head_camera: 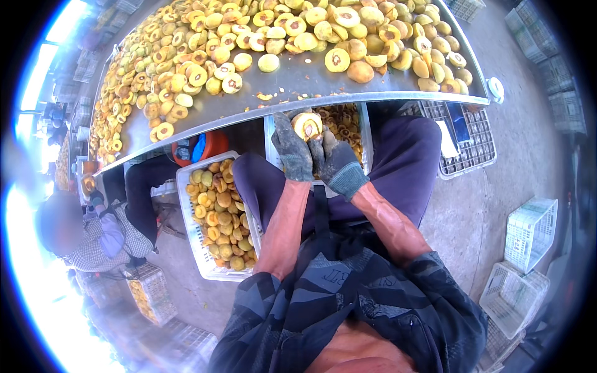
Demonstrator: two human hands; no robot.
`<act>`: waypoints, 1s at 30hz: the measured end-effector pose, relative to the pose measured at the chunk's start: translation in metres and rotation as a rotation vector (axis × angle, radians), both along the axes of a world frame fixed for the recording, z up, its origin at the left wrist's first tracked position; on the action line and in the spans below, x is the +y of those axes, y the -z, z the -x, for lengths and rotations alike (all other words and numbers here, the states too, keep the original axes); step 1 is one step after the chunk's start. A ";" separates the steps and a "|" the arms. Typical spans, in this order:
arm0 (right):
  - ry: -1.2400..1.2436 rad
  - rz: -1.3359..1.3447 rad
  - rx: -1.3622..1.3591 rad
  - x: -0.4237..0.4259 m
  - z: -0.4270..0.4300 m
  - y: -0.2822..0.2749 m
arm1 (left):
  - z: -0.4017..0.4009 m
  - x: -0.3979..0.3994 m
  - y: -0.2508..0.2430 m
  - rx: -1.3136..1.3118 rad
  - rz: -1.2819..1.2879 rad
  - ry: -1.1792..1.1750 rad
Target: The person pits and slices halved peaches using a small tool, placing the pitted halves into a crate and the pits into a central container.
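Note:
My left hand (pixel 290 148), in a dark, dirty knit glove, holds a halved yellow stone fruit (pixel 306 125) just below the table's front edge. The cut face is turned up, with the brown pit area showing at its middle. My right hand (pixel 339 163), gloved alike, is curled close against the fruit's lower right side. Whether a small tool sits in its fingers is hidden. Beneath both hands, between my knees, stands a light crate (pixel 366 140) filled with brownish fruit pieces or pits.
Many halved fruits (pixel 275 32) lie on the metal table (pixel 298 84). A white crate of fruit (pixel 219 214) stands by my left knee, near a red bucket (pixel 215 145). A phone (pixel 458 122) rests on an upturned crate (pixel 471 156). Crates (pixel 515 289) stand right; a co-worker (pixel 105 233) sits left.

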State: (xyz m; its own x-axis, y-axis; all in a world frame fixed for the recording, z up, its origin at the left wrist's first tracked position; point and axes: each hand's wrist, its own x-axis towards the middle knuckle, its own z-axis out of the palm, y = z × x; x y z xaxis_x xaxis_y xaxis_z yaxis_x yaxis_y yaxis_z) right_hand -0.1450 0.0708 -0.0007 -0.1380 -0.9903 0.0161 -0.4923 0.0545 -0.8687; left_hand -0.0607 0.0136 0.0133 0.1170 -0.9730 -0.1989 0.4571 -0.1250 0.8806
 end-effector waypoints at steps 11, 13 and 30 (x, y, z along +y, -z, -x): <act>-0.100 -0.030 -0.395 0.001 0.010 0.002 | -0.008 -0.002 -0.012 -0.334 0.431 0.220; -0.166 -0.275 -0.633 0.001 0.017 -0.019 | -0.002 0.003 -0.027 -0.374 0.446 0.175; -0.510 -0.899 -1.528 0.004 0.050 -0.003 | -0.018 -0.025 -0.004 0.031 0.137 0.700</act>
State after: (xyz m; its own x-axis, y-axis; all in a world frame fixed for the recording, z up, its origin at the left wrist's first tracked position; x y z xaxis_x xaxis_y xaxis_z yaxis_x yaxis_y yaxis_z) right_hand -0.1947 0.0748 0.0020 0.7569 -0.5737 -0.3129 0.4862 0.8143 -0.3169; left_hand -0.0427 -0.0119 0.0174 -0.5479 -0.8342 -0.0625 0.3355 -0.2876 0.8971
